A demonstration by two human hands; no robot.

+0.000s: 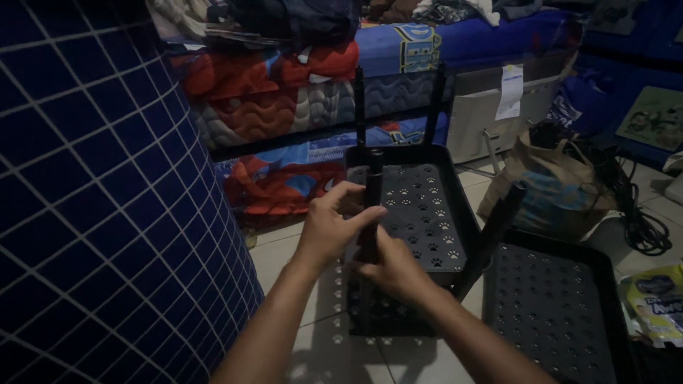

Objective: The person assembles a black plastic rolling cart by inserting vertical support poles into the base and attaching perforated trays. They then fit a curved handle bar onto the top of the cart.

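Head view, dim light. Largest item: a blue tiled wall (92, 199) filling the left side. Behind the work area lie stacked quilted mattresses (284, 92) in red and blue, with clothing heaped on top. A brown paper bag (548, 188) stands on the floor at right, black cables (640, 220) beside it.

Centre: a black plastic shelf tray (420, 206) with paw-print perforations, raised above the tiled floor. Two upright black poles (361, 107) stand at its far corners. A third pole (491, 238) leans at its near right corner. A second, similar tray (555, 306) lies flat on the floor just to the right, unattached.

The near left pole (373, 186) stands at the tray's front left corner. Left hand (333, 224) wraps its upper part, fingers closed round it. Right hand (388, 269) clasps the same pole lower down, firmly closed.

Assessment: assembly is partly done. One tray carries poles at several corners; the pole in hand appears not yet fully seated, though the joint is too dark to confirm. The second tray remains to be fitted.
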